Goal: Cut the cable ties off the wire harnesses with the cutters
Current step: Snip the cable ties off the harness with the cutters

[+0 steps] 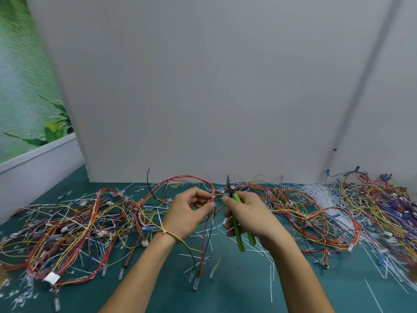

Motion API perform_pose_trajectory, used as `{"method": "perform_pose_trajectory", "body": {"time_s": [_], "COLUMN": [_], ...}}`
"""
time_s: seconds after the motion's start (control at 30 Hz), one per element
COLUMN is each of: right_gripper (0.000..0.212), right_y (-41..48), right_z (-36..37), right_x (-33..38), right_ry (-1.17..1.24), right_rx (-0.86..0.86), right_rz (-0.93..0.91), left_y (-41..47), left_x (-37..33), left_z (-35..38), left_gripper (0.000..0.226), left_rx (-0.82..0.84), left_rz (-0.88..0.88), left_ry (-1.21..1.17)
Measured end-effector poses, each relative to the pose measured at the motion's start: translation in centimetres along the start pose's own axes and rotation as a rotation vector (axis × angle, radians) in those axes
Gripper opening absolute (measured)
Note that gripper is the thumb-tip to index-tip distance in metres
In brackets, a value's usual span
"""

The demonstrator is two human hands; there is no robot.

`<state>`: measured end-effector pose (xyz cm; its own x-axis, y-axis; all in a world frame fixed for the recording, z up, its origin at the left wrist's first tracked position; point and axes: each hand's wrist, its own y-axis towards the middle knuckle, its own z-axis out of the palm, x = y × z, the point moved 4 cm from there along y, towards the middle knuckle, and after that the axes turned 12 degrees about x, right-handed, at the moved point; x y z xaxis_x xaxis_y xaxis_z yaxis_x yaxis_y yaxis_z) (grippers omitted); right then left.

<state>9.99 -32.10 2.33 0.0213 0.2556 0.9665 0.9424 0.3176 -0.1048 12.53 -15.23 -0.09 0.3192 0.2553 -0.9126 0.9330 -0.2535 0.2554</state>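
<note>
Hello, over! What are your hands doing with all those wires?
Left hand pinching red-and-yellow wire harness at white tie. Right hand gripping green-handled cutters, blades up, off the tie. Nothing blocking.

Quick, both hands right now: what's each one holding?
Left hand: closed, pinching the wire harness at a white cable tie.
Right hand: closed around the green-handled cutters, blades pointing up.

Green mat [237, 297]: tangled wire harnesses [63, 229], cut white cable ties [316, 195] scattered.
</note>
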Motion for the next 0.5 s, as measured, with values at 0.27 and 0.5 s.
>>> {"method": "perform_pose_trajectory", "body": {"time_s": [0.27, 0.5], "right_gripper": [0.016, 0.014], "right_y": [-0.1, 0.0], "right_z": [-0.3, -0.7], "right_x": [0.0, 0.2], "right_ry": [-0.011, -0.012], "right_rx": [-0.011, -0.047], "right_rz": [-0.041, -0.131], "left_y": [-0.4, -0.6], "left_x": [-0.8, -0.8], "left_z": [1.5, 0.5], "left_gripper": [0.020, 0.025], "left_rx": [0.233, 0.294], "left_rz": [0.108, 0.097], "left_ry": [-0.102, -0.160]}}
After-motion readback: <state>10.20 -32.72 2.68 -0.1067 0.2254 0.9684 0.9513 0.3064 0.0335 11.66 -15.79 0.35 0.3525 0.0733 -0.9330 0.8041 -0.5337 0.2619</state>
